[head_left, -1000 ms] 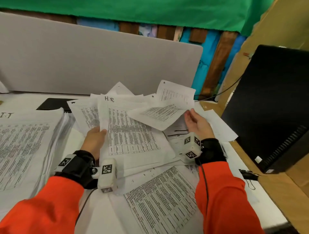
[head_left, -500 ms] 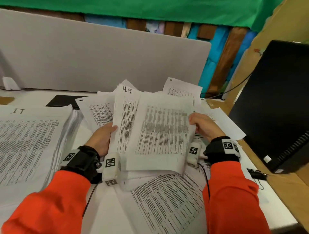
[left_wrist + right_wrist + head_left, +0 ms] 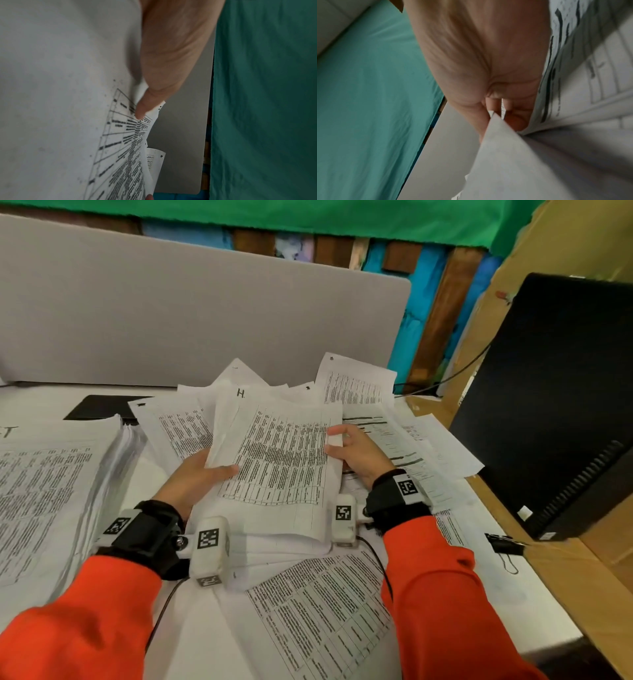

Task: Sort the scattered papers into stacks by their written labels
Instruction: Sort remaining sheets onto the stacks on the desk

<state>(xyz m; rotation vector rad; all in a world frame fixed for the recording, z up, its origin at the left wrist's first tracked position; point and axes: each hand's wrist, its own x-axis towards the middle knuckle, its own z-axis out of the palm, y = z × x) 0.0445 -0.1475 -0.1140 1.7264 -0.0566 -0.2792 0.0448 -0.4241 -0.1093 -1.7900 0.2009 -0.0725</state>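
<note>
Bundle of white printed table sheets [image 3: 284, 460], a handwritten "H." showing on a sheet behind its top edge; long axis pointing away from the person, over the scattered papers. Left hand [image 3: 195, 474] and right hand [image 3: 356, 453] grasp its side edges.

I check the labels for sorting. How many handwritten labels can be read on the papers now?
2, both partly cut off: "H." on the sheet behind the held paper, and a "T" on the left stack. Others may be hidden.
</note>
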